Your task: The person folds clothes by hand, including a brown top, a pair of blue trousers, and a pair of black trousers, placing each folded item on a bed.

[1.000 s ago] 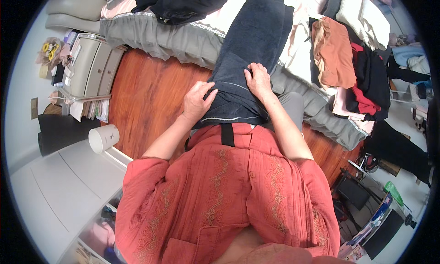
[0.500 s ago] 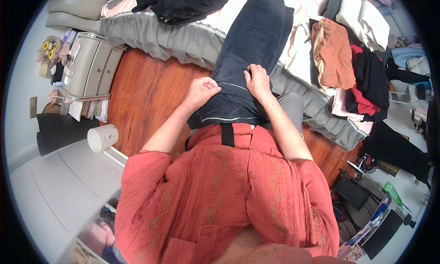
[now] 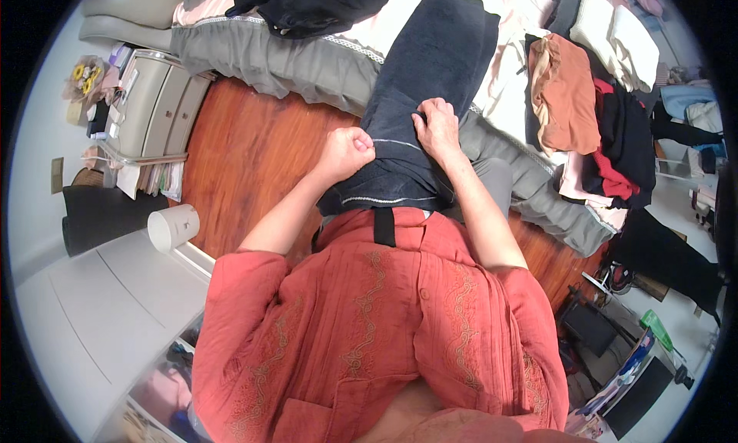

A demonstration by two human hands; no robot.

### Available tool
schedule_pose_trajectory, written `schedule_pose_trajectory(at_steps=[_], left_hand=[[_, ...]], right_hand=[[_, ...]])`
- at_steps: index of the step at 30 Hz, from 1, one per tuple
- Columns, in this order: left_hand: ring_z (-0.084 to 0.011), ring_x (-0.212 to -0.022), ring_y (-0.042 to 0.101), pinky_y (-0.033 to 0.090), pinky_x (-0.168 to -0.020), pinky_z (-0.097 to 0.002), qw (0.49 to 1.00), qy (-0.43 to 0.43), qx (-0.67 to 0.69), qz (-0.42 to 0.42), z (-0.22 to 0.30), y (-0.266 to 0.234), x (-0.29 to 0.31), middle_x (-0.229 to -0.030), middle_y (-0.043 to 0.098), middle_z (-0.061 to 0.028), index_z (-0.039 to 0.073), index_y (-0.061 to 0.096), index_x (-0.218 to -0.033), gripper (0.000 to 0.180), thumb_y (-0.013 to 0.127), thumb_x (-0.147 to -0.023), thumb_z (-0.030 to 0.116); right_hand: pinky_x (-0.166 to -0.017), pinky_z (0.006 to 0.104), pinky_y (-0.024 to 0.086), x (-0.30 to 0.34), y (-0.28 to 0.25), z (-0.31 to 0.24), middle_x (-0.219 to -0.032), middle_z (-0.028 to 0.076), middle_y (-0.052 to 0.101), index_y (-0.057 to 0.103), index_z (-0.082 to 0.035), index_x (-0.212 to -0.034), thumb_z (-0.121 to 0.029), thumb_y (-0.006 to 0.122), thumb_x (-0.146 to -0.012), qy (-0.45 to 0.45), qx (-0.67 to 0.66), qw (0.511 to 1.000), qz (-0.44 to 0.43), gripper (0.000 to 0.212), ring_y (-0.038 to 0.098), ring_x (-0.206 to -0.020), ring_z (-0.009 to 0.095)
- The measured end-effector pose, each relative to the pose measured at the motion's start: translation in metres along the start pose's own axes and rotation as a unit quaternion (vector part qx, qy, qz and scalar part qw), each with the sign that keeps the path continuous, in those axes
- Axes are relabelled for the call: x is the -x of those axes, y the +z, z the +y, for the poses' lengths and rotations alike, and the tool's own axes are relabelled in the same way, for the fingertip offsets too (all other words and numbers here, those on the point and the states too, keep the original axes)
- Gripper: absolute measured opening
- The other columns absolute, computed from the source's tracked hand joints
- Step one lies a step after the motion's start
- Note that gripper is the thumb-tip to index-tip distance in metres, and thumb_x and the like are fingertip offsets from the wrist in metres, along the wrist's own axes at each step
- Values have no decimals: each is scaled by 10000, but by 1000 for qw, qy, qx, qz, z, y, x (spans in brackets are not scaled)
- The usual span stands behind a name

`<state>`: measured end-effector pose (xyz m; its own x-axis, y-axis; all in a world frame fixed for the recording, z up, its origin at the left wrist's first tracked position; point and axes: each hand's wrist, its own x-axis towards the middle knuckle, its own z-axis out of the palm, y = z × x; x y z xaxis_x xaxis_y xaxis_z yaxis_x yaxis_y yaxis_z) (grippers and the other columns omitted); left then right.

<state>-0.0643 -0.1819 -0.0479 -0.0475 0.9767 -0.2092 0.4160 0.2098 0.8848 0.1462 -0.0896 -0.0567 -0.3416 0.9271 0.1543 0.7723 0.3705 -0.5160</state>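
A pair of dark navy trousers (image 3: 427,58) stretches from my lap up over the bed's edge, with its far part lying flat on the bed. A pale seam line crosses the near part, where the cloth is doubled and wrinkled. At the left edge of that part, my left hand (image 3: 348,154) is closed in a pinch on the fabric. My right hand (image 3: 438,131) rests farther over on the trousers, fingers curled against the cloth with the thumb beside them. Its fingertips are partly hidden.
Folded clothes, including a rust-brown garment (image 3: 563,97) and white ones (image 3: 615,39), lie on the bed at right. A black garment (image 3: 307,8) lies at the far left of the bed. A grey bed skirt (image 3: 284,70), a drawer cabinet (image 3: 157,112) and a white bin (image 3: 173,228) surround the wooden floor (image 3: 246,151).
My left hand's fingers have curled in tighter at the trousers' edge. My right hand has moved slightly up the cloth, its fingers drawn closer together. The whole view has shifted a little.
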Motion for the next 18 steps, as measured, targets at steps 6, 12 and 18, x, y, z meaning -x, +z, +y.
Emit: schedule_pose_trajectory(at_steps=[6, 12, 18], left_hand=[[-55, -585, 556, 478, -566, -231, 1000, 17, -23, -3, 17, -10, 25, -637, 617, -4, 11, 664, -765, 80, 696, -732, 77], [-98, -676, 576, 484, -622, -239, 992, 40, -117, 26, 22, -14, 28, -825, 636, -36, 24, 650, -879, 148, 714, -758, 82], [-350, -1337, 379, 370, -1056, -412, 952, 207, -221, 40, 47, -17, 30, -1468, 362, -174, 89, 455, -1374, 715, 768, -752, 253]], right_hand=[[-804, 471, 456, -8, 1, 0, -993, 133, 594, 618, -39, -901, -163, 681, -799, 39, 16, 999, -32, 173, 558, -981, 331], [-901, 456, 432, 6, -1, -2, -1133, 148, 569, 582, -60, -1134, -151, 700, -790, 1, -33, 999, 28, 375, 540, -1063, 331], [-1006, 457, 371, 66, -26, 2, -1360, 165, 454, 509, -81, -1314, -163, 694, -803, -96, 12, 995, -3, 549, 453, -1227, 338]])
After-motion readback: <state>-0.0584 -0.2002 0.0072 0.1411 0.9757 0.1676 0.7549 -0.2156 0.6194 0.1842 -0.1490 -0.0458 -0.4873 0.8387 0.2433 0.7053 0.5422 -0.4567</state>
